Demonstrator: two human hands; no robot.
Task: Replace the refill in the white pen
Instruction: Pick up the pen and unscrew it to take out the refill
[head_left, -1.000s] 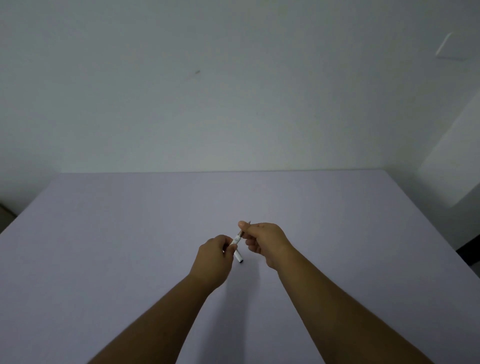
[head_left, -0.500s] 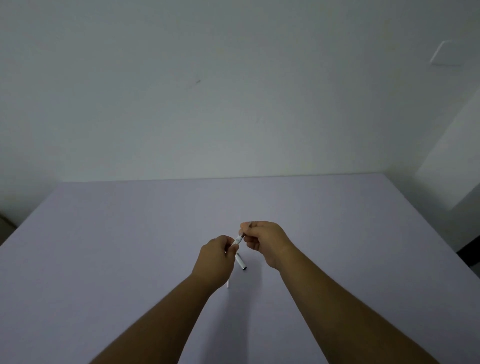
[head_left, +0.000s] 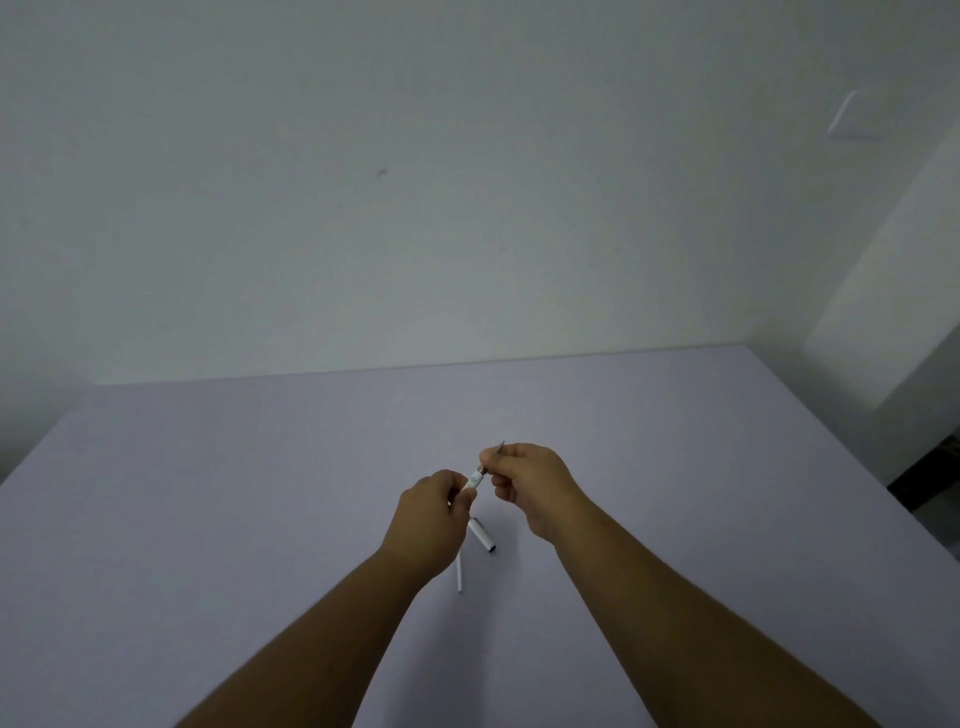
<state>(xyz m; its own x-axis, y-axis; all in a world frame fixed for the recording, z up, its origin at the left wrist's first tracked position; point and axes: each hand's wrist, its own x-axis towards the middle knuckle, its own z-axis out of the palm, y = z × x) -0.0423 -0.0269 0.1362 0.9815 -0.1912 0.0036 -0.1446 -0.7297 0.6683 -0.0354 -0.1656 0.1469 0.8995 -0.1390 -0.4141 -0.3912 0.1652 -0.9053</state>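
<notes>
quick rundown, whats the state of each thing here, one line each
white pen: held in the air between both hands, tilted, tip end toward the right hand
left hand: closed on the pen's white barrel
right hand: fingers pinched on the pen's dark tip end
pen cap: off the pen, lying on the table
thin white refill: lying on the table, partly hidden by the left hand
table: purple top

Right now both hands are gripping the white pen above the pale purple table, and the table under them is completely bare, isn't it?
Not quite. The left hand and right hand do grip the white pen above the pale purple table, but the head view shows a short white capped piece and a thin white stick lying under them.
</notes>
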